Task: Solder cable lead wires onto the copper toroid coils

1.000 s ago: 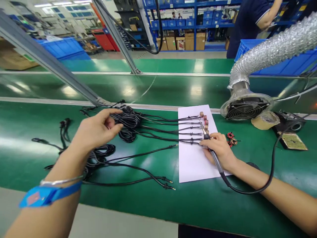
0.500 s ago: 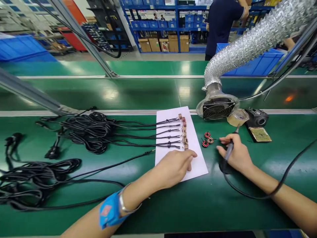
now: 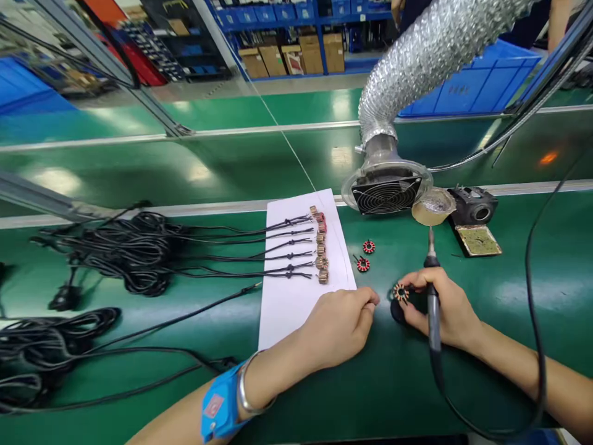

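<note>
My right hand (image 3: 442,306) grips a soldering iron (image 3: 433,309), its tip pointing away from me. Thumb and forefinger of that hand also pinch a ring-shaped wire-wound coil (image 3: 401,293). My left hand (image 3: 340,321) is closed over the right edge of a white paper sheet (image 3: 282,315), fingertips pinched; what they hold is hidden. A thin strand (image 3: 296,154) runs down over the bench toward that hand. Two red-and-black coils (image 3: 364,264) lie right of the paper. On the sheet, several coils stand in a column (image 3: 321,249) beside black cable ends (image 3: 290,255).
Bundled black cables (image 3: 152,247) cover the bench's left side. A fume extractor (image 3: 389,194) with a silver duct (image 3: 417,74) hangs at the back. Near it are a round pale container (image 3: 433,207), an iron stand (image 3: 472,207) and a sponge tray (image 3: 479,240).
My right hand has picked up one coil from the group of three and drawn it nearer, the iron now more upright. My left hand has shifted toward the paper's right edge. The view has swung.
</note>
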The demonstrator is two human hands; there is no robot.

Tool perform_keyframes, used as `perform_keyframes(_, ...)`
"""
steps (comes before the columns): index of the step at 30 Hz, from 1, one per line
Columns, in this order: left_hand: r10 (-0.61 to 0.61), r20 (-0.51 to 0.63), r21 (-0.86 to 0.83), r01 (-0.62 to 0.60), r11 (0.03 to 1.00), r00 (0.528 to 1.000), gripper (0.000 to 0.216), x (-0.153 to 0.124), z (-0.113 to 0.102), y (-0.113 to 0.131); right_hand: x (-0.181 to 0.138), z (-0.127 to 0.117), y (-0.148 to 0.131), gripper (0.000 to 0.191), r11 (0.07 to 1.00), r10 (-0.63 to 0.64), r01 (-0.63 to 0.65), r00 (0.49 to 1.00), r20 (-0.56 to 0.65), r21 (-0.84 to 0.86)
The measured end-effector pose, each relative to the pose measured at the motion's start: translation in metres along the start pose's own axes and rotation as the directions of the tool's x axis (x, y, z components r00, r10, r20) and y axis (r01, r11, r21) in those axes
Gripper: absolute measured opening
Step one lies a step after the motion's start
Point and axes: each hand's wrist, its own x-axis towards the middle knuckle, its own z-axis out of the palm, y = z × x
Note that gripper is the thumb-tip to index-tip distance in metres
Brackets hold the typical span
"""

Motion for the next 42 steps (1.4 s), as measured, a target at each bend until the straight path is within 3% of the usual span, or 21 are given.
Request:
perform_keyframes(6,-0.042,0.075,0.029,0.040,0.999,0.996,0.035,0.000,0.018,0.026,-0.016,-0.017,0.005,0.028,0.974,-0.223,0.215,0.965,0.137,0.073)
perform_keyframes(10,-0.044,0.031,0.057,0.042,0.998,0.999,0.036,0.002,0.026,0.028,-0.016,-0.014,0.008,0.032,0.976,-0.213,0.203,0.967,0.137,0.085)
perform_keyframes(18,0.071,-0.096,0.111,-0.060,0.992,0.993,0.033,-0.002,0.039,0.016,-0.018,-0.015,-0.002,0.036,0.984,-0.155,0.141,0.979,0.133,0.113)
perform_keyframes(23,0.127,-0.178,0.048,-0.121,0.992,0.976,0.029,-0.004,0.042,0.015,-0.016,-0.017,0.002,0.042,0.972,-0.182,0.142,0.959,0.216,0.188)
perform_keyframes(26,0.138,-0.201,-0.028,-0.147,0.989,0.970,0.033,-0.007,0.042,0.016,-0.019,-0.014,0.007,0.034,0.970,-0.192,0.157,0.963,0.187,0.185)
perform_keyframes(31,0.088,-0.142,-0.100,-0.103,0.990,0.986,0.047,-0.008,0.042,0.018,-0.026,-0.007,0.005,0.023,0.989,-0.139,0.134,0.985,0.103,0.056)
perform_keyframes(35,0.025,-0.045,-0.157,-0.032,0.987,0.999,0.052,-0.002,0.033,0.022,-0.024,-0.006,0.002,0.020,0.994,-0.106,0.109,0.989,0.106,-0.021)
perform_keyframes(39,-0.019,0.044,-0.208,0.028,0.978,0.999,0.047,0.006,0.019,0.027,-0.017,-0.010,0.003,0.025,0.990,-0.138,0.142,0.982,0.125,-0.024)
perform_keyframes(42,-0.066,0.040,-0.201,0.073,0.977,0.997,0.043,0.006,0.014,0.028,-0.014,-0.015,0.002,0.027,0.991,-0.134,0.129,0.975,0.178,0.039)
